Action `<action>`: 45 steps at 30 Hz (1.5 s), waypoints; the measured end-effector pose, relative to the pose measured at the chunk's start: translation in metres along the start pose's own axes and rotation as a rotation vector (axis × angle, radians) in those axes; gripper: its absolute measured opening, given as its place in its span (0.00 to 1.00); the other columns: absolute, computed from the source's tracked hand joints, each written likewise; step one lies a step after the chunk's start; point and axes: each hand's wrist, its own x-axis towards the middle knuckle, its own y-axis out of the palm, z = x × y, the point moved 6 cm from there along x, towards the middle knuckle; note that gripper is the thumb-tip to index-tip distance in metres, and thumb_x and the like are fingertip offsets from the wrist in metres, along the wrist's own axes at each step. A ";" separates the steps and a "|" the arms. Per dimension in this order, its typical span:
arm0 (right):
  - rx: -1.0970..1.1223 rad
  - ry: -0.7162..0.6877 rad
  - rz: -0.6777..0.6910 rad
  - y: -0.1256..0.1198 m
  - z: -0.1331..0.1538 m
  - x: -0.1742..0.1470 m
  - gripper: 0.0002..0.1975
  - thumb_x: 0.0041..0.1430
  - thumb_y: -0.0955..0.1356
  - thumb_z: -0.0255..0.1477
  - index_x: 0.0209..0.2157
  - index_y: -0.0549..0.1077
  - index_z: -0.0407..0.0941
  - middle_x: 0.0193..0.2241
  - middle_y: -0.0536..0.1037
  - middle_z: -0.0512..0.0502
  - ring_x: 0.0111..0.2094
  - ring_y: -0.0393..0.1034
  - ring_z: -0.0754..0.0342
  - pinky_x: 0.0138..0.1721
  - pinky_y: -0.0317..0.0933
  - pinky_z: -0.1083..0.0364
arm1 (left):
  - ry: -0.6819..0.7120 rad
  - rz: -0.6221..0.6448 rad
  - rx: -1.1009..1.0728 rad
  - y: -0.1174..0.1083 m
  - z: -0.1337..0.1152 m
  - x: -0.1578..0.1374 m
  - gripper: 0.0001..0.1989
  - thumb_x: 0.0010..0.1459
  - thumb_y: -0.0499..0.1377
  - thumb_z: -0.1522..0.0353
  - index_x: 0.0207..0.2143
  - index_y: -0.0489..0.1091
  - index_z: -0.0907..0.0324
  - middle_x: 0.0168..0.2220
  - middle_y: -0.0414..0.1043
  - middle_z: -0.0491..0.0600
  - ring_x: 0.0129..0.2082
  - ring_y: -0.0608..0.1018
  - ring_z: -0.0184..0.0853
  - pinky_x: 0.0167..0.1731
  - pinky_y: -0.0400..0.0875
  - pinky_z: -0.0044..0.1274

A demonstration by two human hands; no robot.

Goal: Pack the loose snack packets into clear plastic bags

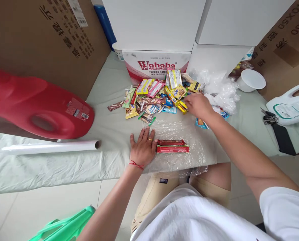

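Observation:
My left hand (143,147) lies flat with its fingers spread on a sheet of clear plastic film (199,144) at the table's front edge. Beside its thumb, two red snack bars lie side by side on the film: an upper bar (171,142) and a lower bar (173,149). My right hand (198,105) reaches into a pile of small wrapped snacks (154,100), fingers curled down at the pile's right side. A shiny yellow snack packet (181,107) sits right at its fingertips. What the fingers hold, if anything, is hidden.
Behind the pile stands a Wahaha water carton (157,63). Crumpled clear plastic bags (222,88) and a white bowl (251,80) are at the right, near a white bottle (292,103) and keys (270,117). A red jug (41,107) and a film roll (51,147) occupy the left.

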 end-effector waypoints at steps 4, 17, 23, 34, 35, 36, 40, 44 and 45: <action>-0.001 -0.248 -0.073 0.007 0.091 0.044 0.17 0.70 0.63 0.30 0.53 0.77 0.39 0.50 0.78 0.33 0.56 0.63 0.37 0.48 0.57 0.46 | -0.003 0.009 0.001 0.000 0.000 -0.001 0.29 0.74 0.38 0.58 0.72 0.57 0.53 0.75 0.52 0.53 0.74 0.57 0.48 0.69 0.45 0.60; 0.366 -0.155 0.136 -0.009 0.060 -0.015 0.13 0.62 0.69 0.32 0.44 0.81 0.42 0.36 0.80 0.42 0.39 0.71 0.45 0.41 0.60 0.51 | 0.009 -0.014 -0.060 0.003 0.001 -0.001 0.29 0.74 0.40 0.60 0.72 0.57 0.55 0.75 0.51 0.53 0.75 0.57 0.46 0.70 0.40 0.60; 0.764 -0.072 0.388 0.015 0.056 -0.107 0.18 0.60 0.70 0.38 0.47 0.81 0.43 0.37 0.82 0.46 0.34 0.72 0.51 0.36 0.59 0.55 | 0.011 -0.020 -0.065 0.001 0.000 -0.002 0.29 0.73 0.42 0.59 0.72 0.57 0.55 0.75 0.51 0.54 0.75 0.57 0.47 0.70 0.40 0.60; 0.685 0.030 0.425 0.035 0.063 -0.092 0.16 0.63 0.69 0.39 0.44 0.80 0.43 0.33 0.81 0.46 0.31 0.69 0.53 0.32 0.54 0.56 | 0.000 -0.006 -0.038 0.004 0.001 -0.001 0.30 0.73 0.40 0.59 0.73 0.56 0.55 0.75 0.51 0.55 0.75 0.56 0.47 0.70 0.41 0.59; 0.647 0.048 0.357 0.032 0.058 -0.089 0.16 0.63 0.69 0.38 0.45 0.80 0.43 0.35 0.81 0.45 0.31 0.69 0.52 0.33 0.54 0.56 | -0.002 -0.001 -0.034 0.004 0.001 0.000 0.30 0.73 0.40 0.59 0.73 0.56 0.55 0.75 0.50 0.54 0.75 0.56 0.46 0.70 0.41 0.59; 0.621 0.046 0.306 0.029 0.056 -0.088 0.16 0.63 0.69 0.38 0.47 0.80 0.43 0.37 0.81 0.44 0.32 0.69 0.52 0.33 0.54 0.56 | -0.005 0.003 -0.030 0.005 0.001 0.000 0.30 0.74 0.39 0.60 0.73 0.55 0.55 0.75 0.50 0.54 0.75 0.56 0.46 0.70 0.41 0.59; 0.623 -0.118 0.407 0.037 0.067 -0.096 0.15 0.61 0.71 0.35 0.48 0.80 0.45 0.41 0.82 0.44 0.38 0.73 0.50 0.37 0.58 0.56 | -0.003 0.015 -0.016 0.004 0.001 0.000 0.30 0.74 0.37 0.60 0.73 0.55 0.55 0.75 0.49 0.54 0.75 0.55 0.44 0.70 0.40 0.58; 0.517 -0.181 0.536 0.052 0.072 -0.103 0.13 0.59 0.72 0.32 0.47 0.82 0.48 0.45 0.84 0.45 0.43 0.76 0.47 0.40 0.60 0.56 | -0.008 0.021 -0.011 0.003 0.000 0.000 0.30 0.74 0.36 0.60 0.73 0.55 0.54 0.75 0.49 0.54 0.75 0.55 0.44 0.70 0.41 0.58; 0.513 -0.188 0.546 0.053 0.071 -0.103 0.14 0.59 0.73 0.32 0.47 0.82 0.49 0.45 0.84 0.45 0.44 0.76 0.46 0.40 0.60 0.56 | -0.009 0.021 -0.011 0.003 0.000 0.000 0.30 0.74 0.36 0.60 0.73 0.55 0.54 0.75 0.49 0.54 0.75 0.55 0.44 0.70 0.41 0.58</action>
